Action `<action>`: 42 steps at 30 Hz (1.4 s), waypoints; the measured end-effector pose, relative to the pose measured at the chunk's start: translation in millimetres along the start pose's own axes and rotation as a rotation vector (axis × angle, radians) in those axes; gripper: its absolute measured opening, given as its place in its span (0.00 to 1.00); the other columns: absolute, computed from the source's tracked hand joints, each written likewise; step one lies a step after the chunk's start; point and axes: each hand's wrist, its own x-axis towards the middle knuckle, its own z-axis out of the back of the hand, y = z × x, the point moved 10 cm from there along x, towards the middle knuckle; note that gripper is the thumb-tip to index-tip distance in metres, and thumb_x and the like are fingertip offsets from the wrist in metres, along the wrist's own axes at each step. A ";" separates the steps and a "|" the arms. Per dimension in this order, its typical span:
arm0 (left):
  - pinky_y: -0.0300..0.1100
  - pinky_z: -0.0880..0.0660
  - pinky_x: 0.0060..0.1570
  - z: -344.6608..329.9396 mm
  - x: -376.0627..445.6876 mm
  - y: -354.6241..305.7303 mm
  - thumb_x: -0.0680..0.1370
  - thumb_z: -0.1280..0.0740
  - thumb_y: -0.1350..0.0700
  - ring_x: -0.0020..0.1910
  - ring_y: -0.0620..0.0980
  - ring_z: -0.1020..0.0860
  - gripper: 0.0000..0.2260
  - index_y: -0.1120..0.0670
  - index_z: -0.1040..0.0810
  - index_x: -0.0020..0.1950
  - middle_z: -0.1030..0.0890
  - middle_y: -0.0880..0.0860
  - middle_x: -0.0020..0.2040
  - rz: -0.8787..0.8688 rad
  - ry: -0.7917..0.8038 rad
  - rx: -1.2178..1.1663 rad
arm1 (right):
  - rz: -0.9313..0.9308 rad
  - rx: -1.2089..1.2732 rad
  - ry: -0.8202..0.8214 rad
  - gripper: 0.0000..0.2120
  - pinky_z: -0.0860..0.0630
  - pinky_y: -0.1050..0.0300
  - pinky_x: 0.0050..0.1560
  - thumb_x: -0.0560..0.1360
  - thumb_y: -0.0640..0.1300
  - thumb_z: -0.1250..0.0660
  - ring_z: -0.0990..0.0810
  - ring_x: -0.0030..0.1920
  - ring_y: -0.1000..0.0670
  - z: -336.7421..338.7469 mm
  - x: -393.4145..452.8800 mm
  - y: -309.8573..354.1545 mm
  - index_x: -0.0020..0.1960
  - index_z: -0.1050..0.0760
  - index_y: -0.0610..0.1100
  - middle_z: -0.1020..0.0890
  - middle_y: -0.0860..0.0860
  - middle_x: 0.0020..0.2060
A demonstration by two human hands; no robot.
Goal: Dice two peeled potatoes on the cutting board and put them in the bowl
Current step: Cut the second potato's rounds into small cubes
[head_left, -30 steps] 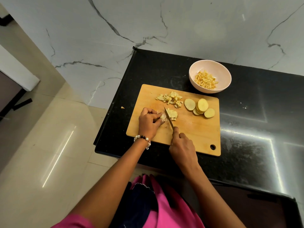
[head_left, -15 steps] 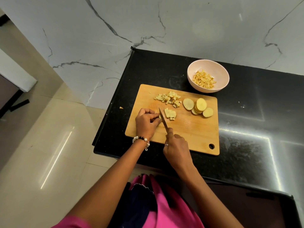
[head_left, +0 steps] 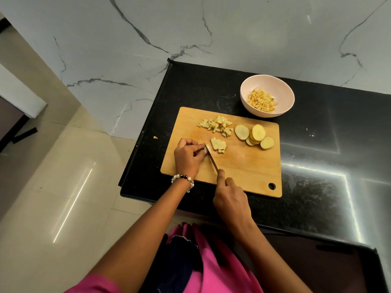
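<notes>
Steel knife (head_left: pixel 211 158) handle hidden; left hand (head_left: pixel 189 157) perhaps pinching potato.

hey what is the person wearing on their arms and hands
The left hand has a beaded bracelet at the wrist, mostly pale, pearl-like beads with a couple of dark ones. The right hand wears nothing that this view shows clearly. Both forearms are bare. A pink sleeve shows at the bottom edge, and more pink clothing with a dark panel lies between the arms.

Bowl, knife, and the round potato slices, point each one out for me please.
bowl (head_left: pixel 284 89): head view, bare inner wall.
knife (head_left: pixel 212 160): head view, middle of blade.
round potato slices (head_left: pixel 258 132): head view, face of top slice.
</notes>
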 end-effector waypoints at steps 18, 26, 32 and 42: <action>0.37 0.22 0.37 21.1 -2.4 28.2 0.79 0.39 0.62 0.35 0.42 0.20 0.10 0.52 0.19 0.49 0.19 0.53 0.51 0.211 -0.140 -0.334 | 0.178 0.060 0.034 0.27 0.25 0.50 0.36 0.77 0.42 0.43 0.24 0.44 0.45 13.8 15.2 -39.8 0.75 0.41 0.54 0.25 0.50 0.50; 0.31 0.27 0.34 20.9 -3.7 20.9 0.79 0.38 0.61 0.34 0.41 0.22 0.09 0.56 0.18 0.51 0.21 0.52 0.51 0.179 -0.135 -0.290 | 0.098 -0.092 -0.045 0.26 0.27 0.59 0.35 0.78 0.46 0.41 0.31 0.56 0.49 31.2 47.8 -62.6 0.75 0.42 0.56 0.31 0.48 0.60; 0.46 0.20 0.41 19.3 -4.1 16.4 0.78 0.37 0.61 0.41 0.51 0.20 0.09 0.54 0.17 0.52 0.23 0.49 0.49 0.115 -0.133 -0.225 | 0.058 -0.068 -0.102 0.24 0.28 0.58 0.34 0.78 0.46 0.40 0.30 0.58 0.48 38.9 72.9 -66.1 0.73 0.38 0.56 0.31 0.47 0.60; 0.25 0.32 0.43 16.9 -4.9 3.7 0.77 0.37 0.65 0.45 0.43 0.26 0.10 0.58 0.18 0.53 0.23 0.53 0.50 0.057 -0.141 -0.038 | 0.096 0.253 -0.133 0.19 0.26 0.50 0.37 0.76 0.41 0.37 0.26 0.46 0.48 44.9 61.5 -85.1 0.64 0.24 0.53 0.24 0.50 0.48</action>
